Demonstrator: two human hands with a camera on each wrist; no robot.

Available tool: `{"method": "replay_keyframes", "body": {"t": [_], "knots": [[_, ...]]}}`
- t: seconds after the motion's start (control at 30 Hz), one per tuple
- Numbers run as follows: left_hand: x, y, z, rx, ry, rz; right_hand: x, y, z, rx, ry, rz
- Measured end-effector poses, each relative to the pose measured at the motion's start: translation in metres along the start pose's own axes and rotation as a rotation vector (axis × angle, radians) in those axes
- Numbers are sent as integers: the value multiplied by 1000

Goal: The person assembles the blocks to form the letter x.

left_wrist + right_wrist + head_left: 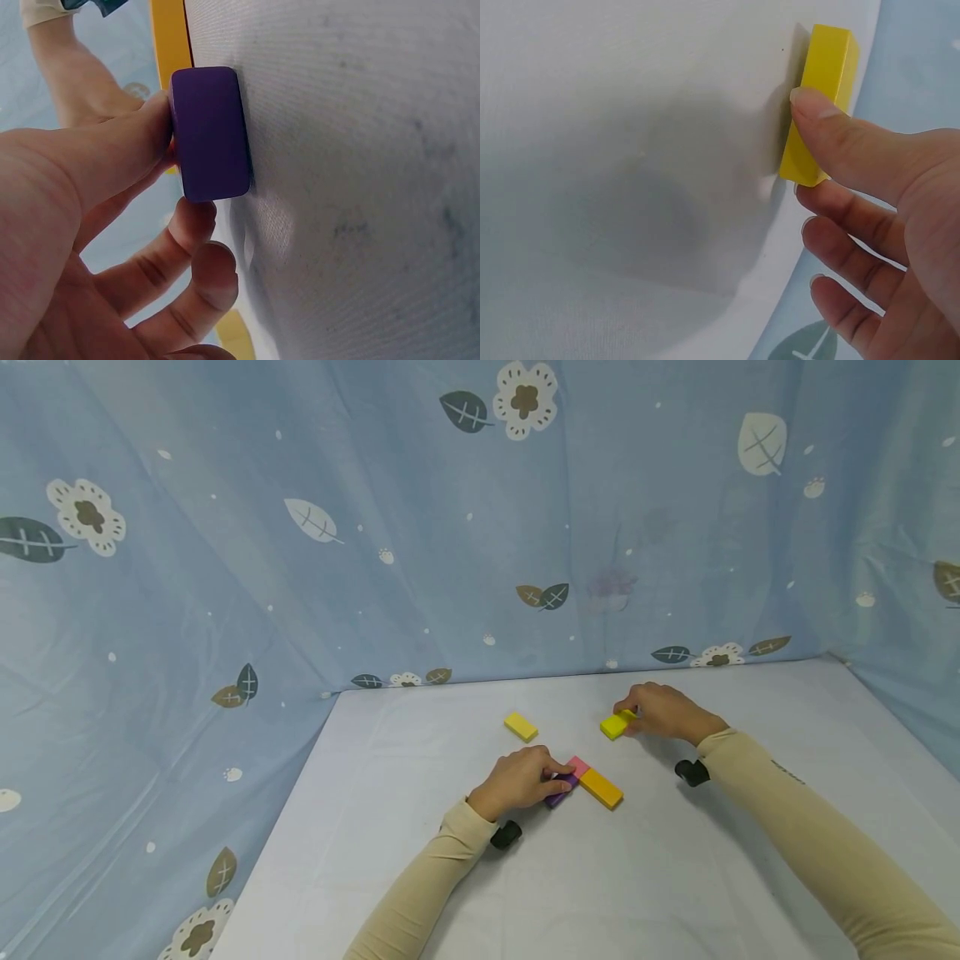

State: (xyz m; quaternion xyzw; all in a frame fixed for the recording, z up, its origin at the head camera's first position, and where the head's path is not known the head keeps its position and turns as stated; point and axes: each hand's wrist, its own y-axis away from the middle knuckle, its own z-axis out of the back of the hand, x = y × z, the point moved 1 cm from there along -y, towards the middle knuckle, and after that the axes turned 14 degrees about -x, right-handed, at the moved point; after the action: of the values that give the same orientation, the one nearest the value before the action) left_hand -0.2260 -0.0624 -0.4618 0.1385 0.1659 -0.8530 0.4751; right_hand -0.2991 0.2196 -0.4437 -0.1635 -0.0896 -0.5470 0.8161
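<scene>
"Both hands look busy. What does each one hold?"

"The left hand [521, 779] pinches the purple block [562, 791] between thumb and finger, near the middle of the white table [408, 752]. The right hand [667, 710] grips the bright yellow block [615, 725], farther away and more to the right. The two hands are well apart from each other."

"Is the bright yellow block lifted?"

"I cannot tell with certainty; it is at least close to the table."

"And what could go wrong from here?"

"In my judgement, the left hand is the main risk. Its finger is very near the pink block [578, 767], which sits against the far end of the orange block [602, 789]. Too strong a push could turn this pair or separate it. Also, the bright yellow block may tilt, because it is held toward its right end."

"What else is around?"

"One pale yellow block [521, 727] lies alone on the far side, left of the right hand. A black device [506, 835] sits under the left wrist and could brush the table. The pink block stands between the two held blocks, so it may be in the way."
</scene>
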Motion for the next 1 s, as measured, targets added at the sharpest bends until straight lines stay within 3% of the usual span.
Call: {"method": "replay_keyframes", "body": {"t": [0.37,1.0], "knots": [[0,1,1,-9,18,0,0,1,1,14,-7,-23],[1,0,0,0,24,-4,7,1,6,8,4,64]]}}
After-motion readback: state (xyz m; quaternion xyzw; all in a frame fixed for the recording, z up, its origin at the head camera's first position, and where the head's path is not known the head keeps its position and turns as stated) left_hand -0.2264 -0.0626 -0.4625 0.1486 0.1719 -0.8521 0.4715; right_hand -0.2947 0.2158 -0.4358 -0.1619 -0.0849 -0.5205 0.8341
